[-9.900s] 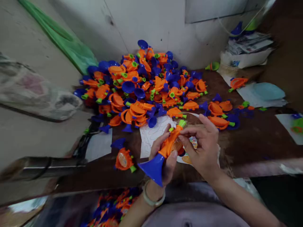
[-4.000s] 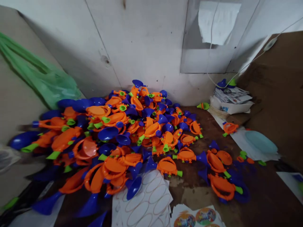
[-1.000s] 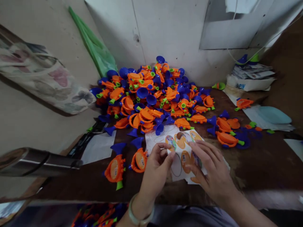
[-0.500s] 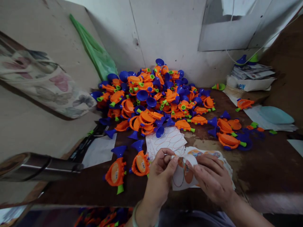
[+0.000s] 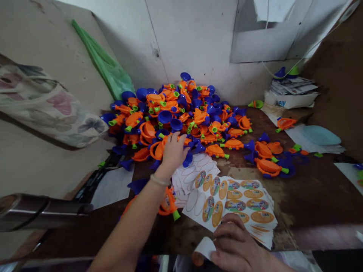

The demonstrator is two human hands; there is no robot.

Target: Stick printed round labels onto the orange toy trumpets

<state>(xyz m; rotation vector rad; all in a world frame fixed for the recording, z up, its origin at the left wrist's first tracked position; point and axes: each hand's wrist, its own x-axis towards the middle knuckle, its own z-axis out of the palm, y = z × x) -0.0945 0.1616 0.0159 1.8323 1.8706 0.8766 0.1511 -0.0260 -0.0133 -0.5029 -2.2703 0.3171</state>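
My left hand (image 5: 173,154) reaches over the near edge of a heap of orange and blue toy trumpets (image 5: 198,115). Its fingers are spread on or just above an orange trumpet body, and their tips are partly hidden. Low at the table's front edge, my right hand (image 5: 234,241) pinches a curled sticker (image 5: 205,247), white backside up, with some orange showing beneath. Just beyond it lies a sticker sheet (image 5: 195,211) with two bare ovals at its left. Under my left forearm lies a trumpet with an oval label (image 5: 168,204), beside another mostly covered one.
More sticker sheets (image 5: 259,206) are stacked at the right, and used backing sheets (image 5: 198,166) lie behind. Several trumpets (image 5: 269,166) sit apart on the right. A steel flask (image 5: 48,211) stands at left, near a hanging cloth bag (image 5: 56,105). Papers fill a box (image 5: 295,98) at back right.
My left hand has left the sheet and stretched forward to the heap. My right hand has drawn back toward me with the peeled sticker, and the view has shifted slightly.
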